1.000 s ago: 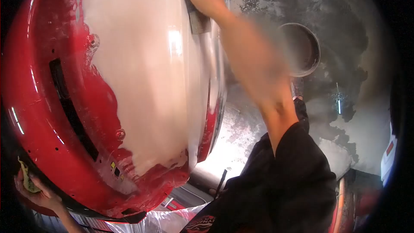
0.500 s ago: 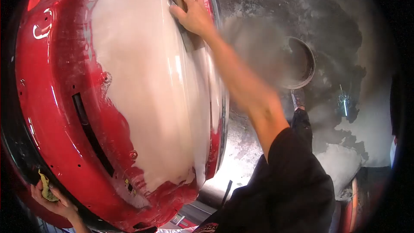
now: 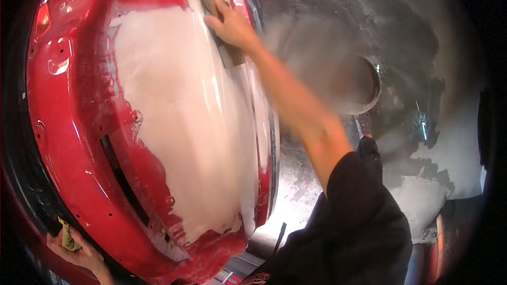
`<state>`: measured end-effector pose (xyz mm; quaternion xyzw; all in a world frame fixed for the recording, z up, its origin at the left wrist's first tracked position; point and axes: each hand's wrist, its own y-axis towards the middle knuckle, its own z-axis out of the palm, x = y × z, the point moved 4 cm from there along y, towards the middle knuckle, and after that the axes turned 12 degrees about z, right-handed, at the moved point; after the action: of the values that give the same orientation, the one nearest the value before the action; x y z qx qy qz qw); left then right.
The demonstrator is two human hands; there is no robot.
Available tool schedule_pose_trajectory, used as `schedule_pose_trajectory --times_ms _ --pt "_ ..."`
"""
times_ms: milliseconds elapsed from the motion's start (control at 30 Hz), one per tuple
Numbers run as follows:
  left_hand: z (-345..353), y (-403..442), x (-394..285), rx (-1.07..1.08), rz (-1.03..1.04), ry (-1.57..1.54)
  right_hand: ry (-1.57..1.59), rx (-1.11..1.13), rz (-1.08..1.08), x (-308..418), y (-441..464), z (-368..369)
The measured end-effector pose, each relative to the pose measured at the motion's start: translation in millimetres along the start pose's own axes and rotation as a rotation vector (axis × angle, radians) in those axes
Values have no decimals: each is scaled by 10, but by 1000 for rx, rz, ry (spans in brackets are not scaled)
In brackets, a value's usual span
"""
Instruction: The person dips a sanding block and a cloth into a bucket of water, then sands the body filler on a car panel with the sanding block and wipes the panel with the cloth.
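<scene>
Right hand (image 3: 231, 25) grips one grey pad (image 3: 231, 57) against one car panel (image 3: 185, 116); left hand (image 3: 82, 254) holds one yellowish sponge (image 3: 68, 238); one bucket (image 3: 378, 86) stands near.

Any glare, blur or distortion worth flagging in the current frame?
Head view: glare streaks the pale curved panel edged in red paint; the grey concrete floor washes out beside the black fabric sleeve; a hazy smudge veils part of the grey round container; edges bow, corners fall black.
</scene>
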<state>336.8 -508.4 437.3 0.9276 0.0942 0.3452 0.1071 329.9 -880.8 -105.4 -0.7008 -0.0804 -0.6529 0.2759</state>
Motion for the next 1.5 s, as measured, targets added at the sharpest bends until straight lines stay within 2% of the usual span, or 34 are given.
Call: schedule_pose_trajectory --times_ms 67,200,233,267,300,333,400,433,467,500,567,633,700,733,800,833,867,933,967,1067,1133,1200,1300,1333,1367,1400,1433,1467,1500 --pt "6 30 19 34 38 25 -30 -45 -39 -95 -212 67" --pt "-43 63 -63 65 160 155 12 55 -151 -352 -1802 192" --pt "-16 88 -81 73 202 191 -3 64 -133 -332 -1832 175" --pt "-2 22 -3 35 109 112 -19 74 -116 -321 -1828 160" --pt "11 -45 75 -12 18 32 -29 86 -97 -291 -1816 169" --pt "-12 -28 78 11 41 66 -46 36 -143 -219 -1483 179" --pt "-4 -52 52 40 90 62 -13 24 -43 -5 -539 117" --pt "-18 -72 64 27 99 33 102 10 -26 -89 27 198" --pt "-11 -92 80 4 108 3 100 -4 28 -14 198 93" --pt "-10 -58 64 6 129 14 72 -6 -17 20 175 64" --pt "2 1 33 10 171 38 -8 15 -75 -111 -275 98" --pt "0 40 -3 94 231 123 2 87 -83 -271 -1255 199" --pt "-24 82 -85 82 200 174 -5 86 -185 -338 -2194 177" --pt "-11 90 -109 79 186 197 -7 92 -174 -336 -2190 177" --pt "-45 -10 37 96 144 124 -13 98 -154 -344 -2124 179" --pt "-30 -22 39 63 113 99 -1 79 -157 -345 -1682 227" --pt "-17 -35 40 29 83 73 9 -49 -230 -345 -1086 337" --pt "-7 -36 55 24 77 76 -12 28 -5 34 -33 90" --pt "-28 -16 49 32 93 77 6 -10 -40 20 360 117" --pt "7 22 13 8 103 49 -26 -13 -82 -71 -301 127" --pt "15 13 54 26 101 74 35 77 -108 -398 -1602 228" --pt "14 62 4 15 123 105 -101 149 -122 -586 -3007 206" --pt "-5 118 -38 83 229 253 -16 211 -8 -821 -3618 319" --pt "-29 106 -19 83 209 251 43 208 -5 -752 -3254 320" --pt "-33 90 19 87 193 241 -34 83 -126 -618 -2735 264" --pt "-24 30 137 0 101 117 -11 52 -80 -559 -2124 286" --pt "-38 35 170 80 188 122 14 21 -35 -495 -1516 305" --pt "-41 19 227 69 129 69 19 -31 -19 -339 -1004 208" --pt "-36 -10 280 51 68 23 9 -126 -140 -241 -661 154"
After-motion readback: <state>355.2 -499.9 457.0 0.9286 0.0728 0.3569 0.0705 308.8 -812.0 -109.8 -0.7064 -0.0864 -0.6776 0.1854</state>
